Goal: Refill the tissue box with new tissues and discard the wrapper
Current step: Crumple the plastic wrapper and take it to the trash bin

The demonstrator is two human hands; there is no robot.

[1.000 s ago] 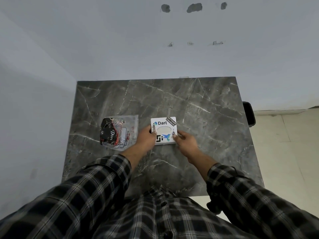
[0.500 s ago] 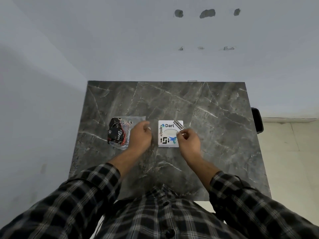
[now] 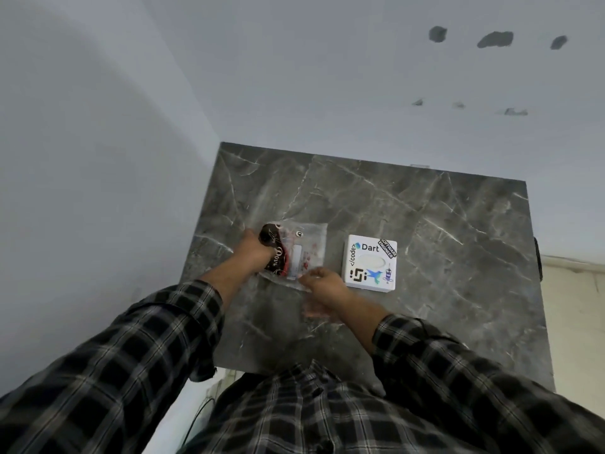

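Both hands are shifting off the tissue box point(image 3: 369, 263) onto the tissue pack point(image 3: 294, 253): left hand point(image 3: 252, 253) gripping its far-left end, right hand point(image 3: 322, 285) pinching the near edge. You're opening it, so tearing the wrapper looks next.

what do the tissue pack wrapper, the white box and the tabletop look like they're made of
Tissue pack wrapper: thin clear plastic film, judging by its crinkles, glare and see-through edges, with dark printed graphics.
White tissue box: smooth, rigid and matte, with stickers on top; plastic or coated card, hard to tell.
Tabletop: dark grey marble look with pale veins and a slight sheen; real stone or a printed laminate, unclear.
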